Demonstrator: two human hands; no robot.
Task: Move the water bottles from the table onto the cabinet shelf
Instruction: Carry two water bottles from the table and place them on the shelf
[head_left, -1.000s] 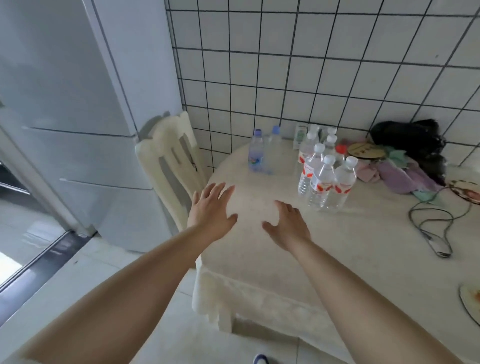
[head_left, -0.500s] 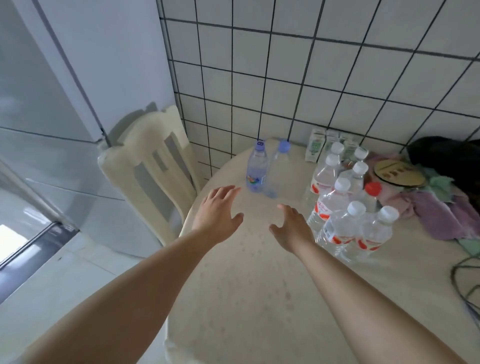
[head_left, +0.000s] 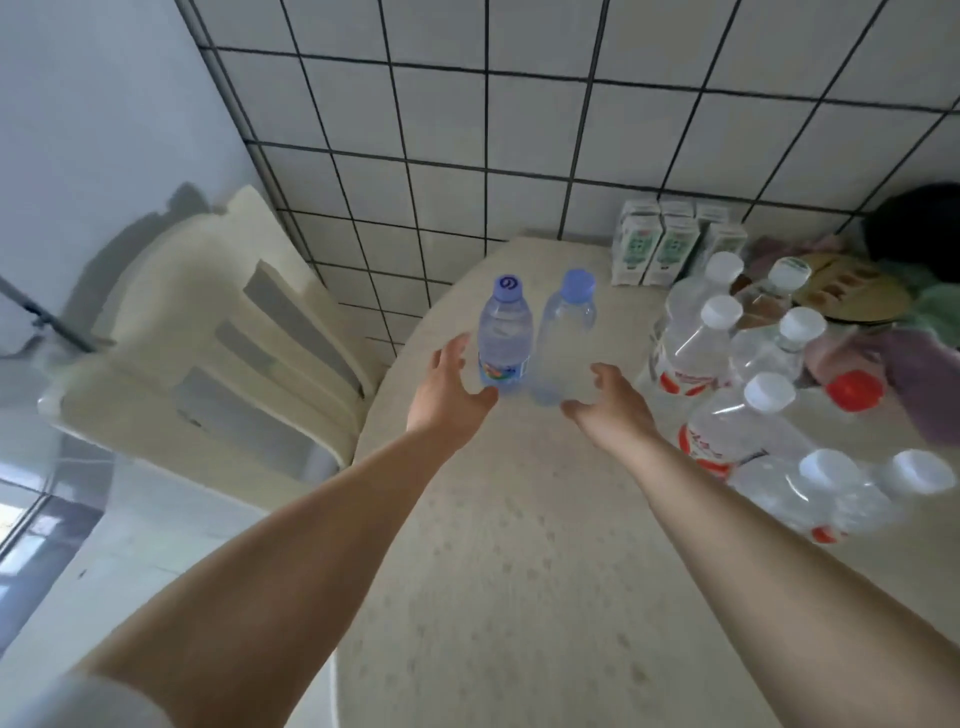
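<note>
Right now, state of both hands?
Left hand: open, beside the labelled blue-capped clear plastic bottle.
Right hand: open, beside the unlabelled blue-capped clear bottle.

A wall of white square tiles (head_left: 519, 130) with dark grout lines runs behind the table (head_left: 519, 545); the table is round-edged and covered in a cream, faintly speckled cloth; a cream plastic chair (head_left: 223, 343) with a slatted back stands just beside its left edge, its shadow cast on a plain pale panel (head_left: 104, 104) to the left; below lies a floor of pale glossy tiles (head_left: 130, 545); bright daylight glares at the lower left edge; the lighting is soft and cool.
</note>
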